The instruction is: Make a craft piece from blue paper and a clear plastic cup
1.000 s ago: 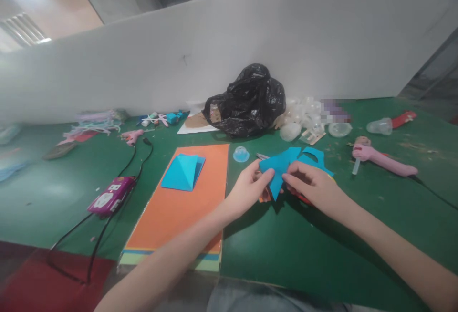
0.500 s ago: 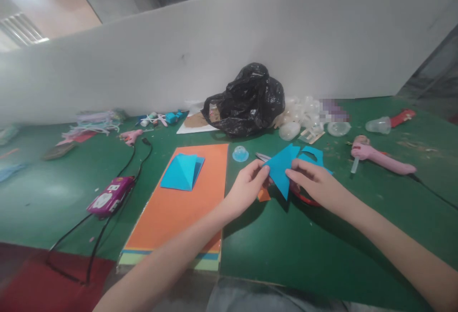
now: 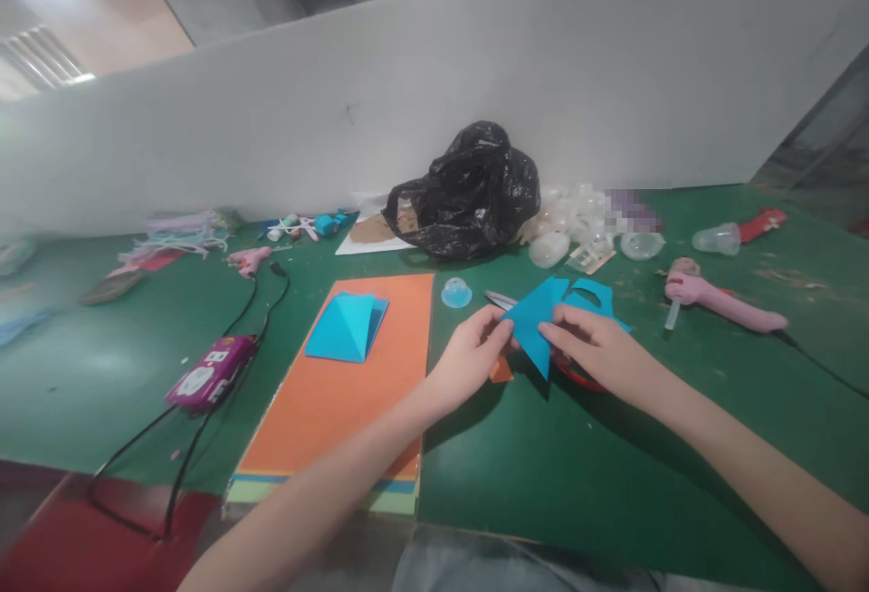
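Between my two hands is a piece of folded blue paper (image 3: 536, 319), its lower corner pointing down. My left hand (image 3: 475, 345) pinches its left corner, thumb in front. On the other side my right hand (image 3: 589, 338) grips the right edge with thumb and fingers. Scissors (image 3: 582, 378) with red handles lie on the table beneath, partly hidden by the paper and my right hand. Behind my right hand lies a cut blue paper scrap (image 3: 597, 293). A small orange paper scrap (image 3: 501, 369) is below my left fingertips.
Left of my hands, an orange paper stack (image 3: 380, 402) carries another folded blue paper (image 3: 343, 328). A clear blue dome (image 3: 456, 291) sits near the scissors' tips. Behind stands a black plastic bag (image 3: 475, 194). Pink glue guns (image 3: 730, 302) and a corded purple box (image 3: 212, 375) flank the area.
The blue paper has tilted slightly between my fingers, and its lower tip has shifted a little to the right. Both hands keep their hold; everything else looks the same.
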The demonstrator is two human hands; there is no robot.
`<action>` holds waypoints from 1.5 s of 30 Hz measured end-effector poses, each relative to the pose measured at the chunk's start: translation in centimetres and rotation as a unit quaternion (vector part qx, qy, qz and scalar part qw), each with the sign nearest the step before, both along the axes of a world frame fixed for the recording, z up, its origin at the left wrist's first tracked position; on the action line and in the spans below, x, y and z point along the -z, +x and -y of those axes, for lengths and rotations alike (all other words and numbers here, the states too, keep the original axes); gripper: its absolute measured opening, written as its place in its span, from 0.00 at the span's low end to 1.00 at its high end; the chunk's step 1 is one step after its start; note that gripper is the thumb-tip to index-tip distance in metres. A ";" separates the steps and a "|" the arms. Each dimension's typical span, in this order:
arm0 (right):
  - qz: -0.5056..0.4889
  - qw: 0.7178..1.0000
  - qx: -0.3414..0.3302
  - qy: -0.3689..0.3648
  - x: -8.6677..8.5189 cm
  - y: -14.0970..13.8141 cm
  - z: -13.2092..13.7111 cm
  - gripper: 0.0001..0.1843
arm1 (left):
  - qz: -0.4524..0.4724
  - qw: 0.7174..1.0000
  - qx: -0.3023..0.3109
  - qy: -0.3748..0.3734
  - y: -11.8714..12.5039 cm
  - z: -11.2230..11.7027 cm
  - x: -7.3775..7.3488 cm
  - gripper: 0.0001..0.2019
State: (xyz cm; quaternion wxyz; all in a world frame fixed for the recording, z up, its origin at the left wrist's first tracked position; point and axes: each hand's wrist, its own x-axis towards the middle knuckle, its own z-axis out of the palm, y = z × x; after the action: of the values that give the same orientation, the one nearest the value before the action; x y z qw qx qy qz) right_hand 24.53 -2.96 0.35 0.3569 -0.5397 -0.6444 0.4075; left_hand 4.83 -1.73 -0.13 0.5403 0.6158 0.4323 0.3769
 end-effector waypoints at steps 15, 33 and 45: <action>-0.041 0.998 0.050 0.007 1.3 0.4 -0.3 0.20 | -0.004 0.999 -0.027 0.032 -0.4 -0.4 0.7 0.08; -0.213 0.969 0.060 -0.114 1.2 0.5 -0.2 0.18 | 0.089 0.993 -0.036 0.063 -0.6 0.1 0.3 0.10; -0.232 0.962 0.028 -0.141 1.7 -0.1 -0.2 0.26 | -0.056 0.944 -0.037 0.324 -1.4 0.1 1.1 0.12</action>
State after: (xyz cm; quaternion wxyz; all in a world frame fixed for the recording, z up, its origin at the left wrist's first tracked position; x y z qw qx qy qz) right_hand 24.44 -2.73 -1.33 0.4278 -0.4932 -0.4646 0.5983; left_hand 3.48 -1.79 -1.26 0.2719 0.7612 0.3392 0.4812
